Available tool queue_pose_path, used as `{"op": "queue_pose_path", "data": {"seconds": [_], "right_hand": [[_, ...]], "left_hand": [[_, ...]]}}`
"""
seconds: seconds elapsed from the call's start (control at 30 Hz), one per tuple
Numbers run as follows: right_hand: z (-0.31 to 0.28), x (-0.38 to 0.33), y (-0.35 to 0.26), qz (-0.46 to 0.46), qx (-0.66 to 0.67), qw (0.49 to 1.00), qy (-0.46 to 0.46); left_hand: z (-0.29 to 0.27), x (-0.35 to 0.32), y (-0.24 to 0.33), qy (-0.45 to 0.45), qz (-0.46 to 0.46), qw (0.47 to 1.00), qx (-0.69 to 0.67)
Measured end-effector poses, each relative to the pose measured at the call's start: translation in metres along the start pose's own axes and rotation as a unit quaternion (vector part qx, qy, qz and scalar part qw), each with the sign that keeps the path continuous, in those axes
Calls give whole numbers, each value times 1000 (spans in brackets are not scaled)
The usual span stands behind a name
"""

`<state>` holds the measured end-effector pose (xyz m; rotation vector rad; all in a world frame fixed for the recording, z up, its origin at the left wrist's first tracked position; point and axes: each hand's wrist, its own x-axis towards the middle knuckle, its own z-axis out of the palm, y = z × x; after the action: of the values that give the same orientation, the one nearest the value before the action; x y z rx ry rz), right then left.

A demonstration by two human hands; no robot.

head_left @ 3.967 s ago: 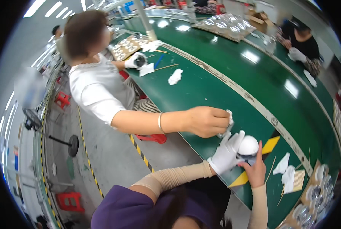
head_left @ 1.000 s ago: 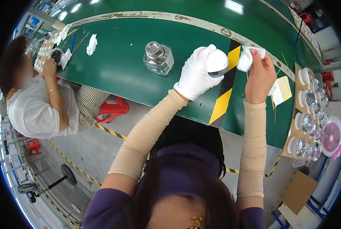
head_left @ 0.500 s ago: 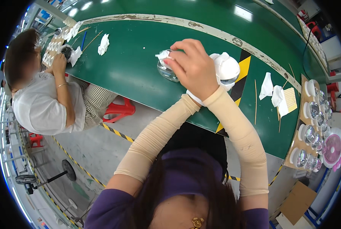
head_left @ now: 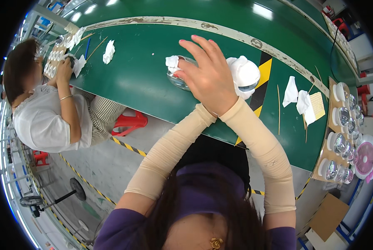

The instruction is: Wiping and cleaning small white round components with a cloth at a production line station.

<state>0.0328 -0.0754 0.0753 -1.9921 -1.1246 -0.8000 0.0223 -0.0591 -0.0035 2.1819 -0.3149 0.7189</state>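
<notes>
My crossed arms wear beige sleeves. My right hand [head_left: 209, 77] reaches left over the green bench, thumb and forefinger pinching a small wad of white cloth [head_left: 172, 63], the other fingers stretched out. The cloth touches a clear, rounded transparent piece [head_left: 179, 82], partly covered by the hand. My left forearm [head_left: 174, 143] passes beneath the right wrist, and the right hand hides most of my left hand, so its fingers cannot be made out. Just right of my right hand is a rounded white shape [head_left: 244, 71] with a clear, shiny part low on it; whether this includes a glove is unclear.
Thin wooden sticks [head_left: 278, 109], white cloths [head_left: 291, 92] and a yellowish pad [head_left: 317, 105] lie at right. Beyond them a brown board [head_left: 331, 110] bears several white-based clear domes. A crumpled white cloth [head_left: 109, 51] lies left, near a seated co-worker [head_left: 49, 112] handling a dark round piece.
My right hand has tilted, and its outer fingers have straightened and spread while the pinch on the cloth stays. The cloth has shifted slightly left. The co-worker has moved a little.
</notes>
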Motion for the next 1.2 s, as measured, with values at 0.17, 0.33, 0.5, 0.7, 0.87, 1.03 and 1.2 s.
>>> {"op": "queue_pose_path", "data": {"seconds": [0.17, 0.33, 0.5, 0.7, 0.87, 1.03, 1.2], "right_hand": [[2, -3, 4, 4, 19, 1000, 21], [-46, -28, 7, 176, 96, 968, 150], [-73, -119, 28, 323, 147, 915, 191], [-49, -106, 26, 351, 161, 918, 90], [-36, -108, 37, 376, 229, 879, 185], [-48, -98, 42, 443, 312, 811, 222], [-49, -93, 35, 357, 97, 924, 97]], "left_hand": [[3, 2, -4, -18, -5, 999, -29], [-11, 12, -2, -41, -11, 998, -38], [-9, 16, -1, -34, 13, 998, -58], [-5, 7, -25, -116, -43, 974, -190], [1, 8, -19, -111, -137, 941, -290], [-4, 14, -9, -62, -45, 983, -165], [-9, 15, -8, -81, -71, 977, -183]]}}
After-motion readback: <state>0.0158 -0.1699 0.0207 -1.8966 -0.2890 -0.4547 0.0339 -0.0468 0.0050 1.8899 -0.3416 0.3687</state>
